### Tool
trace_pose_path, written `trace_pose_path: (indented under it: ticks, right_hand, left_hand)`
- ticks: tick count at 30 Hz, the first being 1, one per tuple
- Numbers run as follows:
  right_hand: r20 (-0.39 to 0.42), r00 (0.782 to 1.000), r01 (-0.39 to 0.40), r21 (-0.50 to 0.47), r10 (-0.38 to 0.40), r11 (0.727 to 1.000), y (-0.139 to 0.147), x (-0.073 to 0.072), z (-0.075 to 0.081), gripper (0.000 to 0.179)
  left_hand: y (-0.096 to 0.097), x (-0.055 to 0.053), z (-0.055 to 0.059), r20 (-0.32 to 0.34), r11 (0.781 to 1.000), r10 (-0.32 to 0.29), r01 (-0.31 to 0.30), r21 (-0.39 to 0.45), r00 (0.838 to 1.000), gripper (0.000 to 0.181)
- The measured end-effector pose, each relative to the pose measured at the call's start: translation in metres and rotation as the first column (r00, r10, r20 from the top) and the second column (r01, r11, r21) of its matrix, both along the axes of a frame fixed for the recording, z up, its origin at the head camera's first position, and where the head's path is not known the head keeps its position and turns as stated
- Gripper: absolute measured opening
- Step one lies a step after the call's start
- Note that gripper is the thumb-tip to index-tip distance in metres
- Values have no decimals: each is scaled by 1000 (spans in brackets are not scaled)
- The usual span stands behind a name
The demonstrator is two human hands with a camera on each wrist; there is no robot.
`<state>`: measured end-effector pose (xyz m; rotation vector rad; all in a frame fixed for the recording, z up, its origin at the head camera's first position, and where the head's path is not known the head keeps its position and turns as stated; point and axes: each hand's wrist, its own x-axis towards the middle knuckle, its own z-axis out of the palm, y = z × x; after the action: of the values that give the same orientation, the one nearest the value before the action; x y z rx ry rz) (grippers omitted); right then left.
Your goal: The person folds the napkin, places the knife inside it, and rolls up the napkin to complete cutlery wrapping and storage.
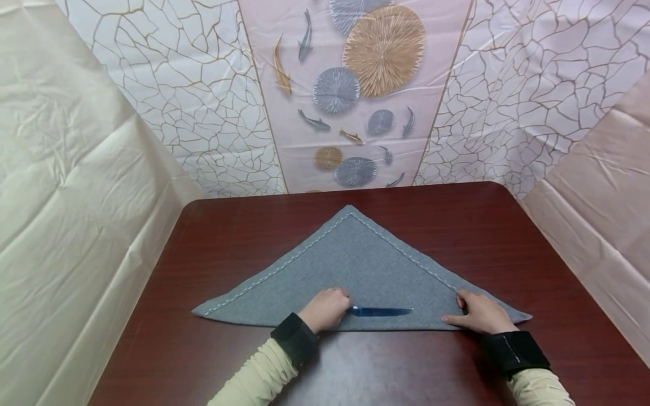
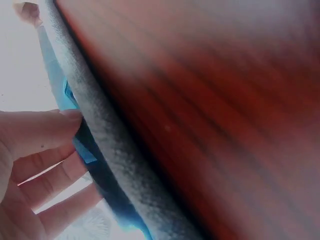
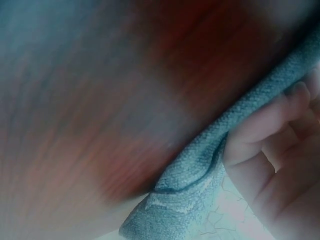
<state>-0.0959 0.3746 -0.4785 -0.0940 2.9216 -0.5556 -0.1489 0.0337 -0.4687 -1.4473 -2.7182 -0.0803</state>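
Observation:
A grey cloth [image 1: 355,265] with white stitching along two edges lies on the table, folded into a triangle with its point at the far side. My left hand [image 1: 327,309] grips a blue-looking knife [image 1: 383,311] by the handle end, its blade pointing right just above or on the cloth. In the left wrist view the thumb presses on the knife [image 2: 90,150], beside the cloth's folded edge. My right hand [image 1: 479,313] rests on the cloth near its right corner, thumb spread from the fingers. The right wrist view shows the thumb against the cloth's edge [image 3: 200,160].
The dark red-brown wooden table [image 1: 244,225] has rounded far corners. Patterned sheeting [image 1: 335,113] hangs behind it. Pale cream sheets [image 1: 76,197] slope along both sides.

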Motion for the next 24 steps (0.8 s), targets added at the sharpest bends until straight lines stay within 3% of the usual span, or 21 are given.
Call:
trace_pose_path:
  ticks: [4, 8, 12, 15, 19, 24]
  right_hand:
    - [11, 1000, -5, -5, 5, 1000, -1, 0, 0, 54]
    - [16, 1000, -12, 14, 12, 1000, -3, -1, 3, 50]
    - [-51, 996, -71, 31, 73, 997, -22, -3, 13, 34]
    - [-144, 974, -180, -20, 175, 983, -48, -5, 18, 21]
    - [-217, 924, -339, -83, 315, 937, -85, -8, 18, 15]
    - [-239, 896, -397, -50, 375, 917, -112, -11, 15, 14]
  left_hand:
    - [-4, 1, -1, -27, 1000, -12, 12, 2, 1000, 11]
    - [-8, 0, -2, -6, 1000, 4, -4, 1, 1000, 10]
    - [-14, -1, -2, 19, 999, 37, -37, -1, 999, 10]
    - [-21, -2, -2, 28, 999, 49, -49, 14, 998, 9]
    - [-29, -2, -3, 27, 997, 61, -62, 37, 998, 8]
    - [-40, -2, -3, 42, 994, 101, -102, 34, 994, 8]
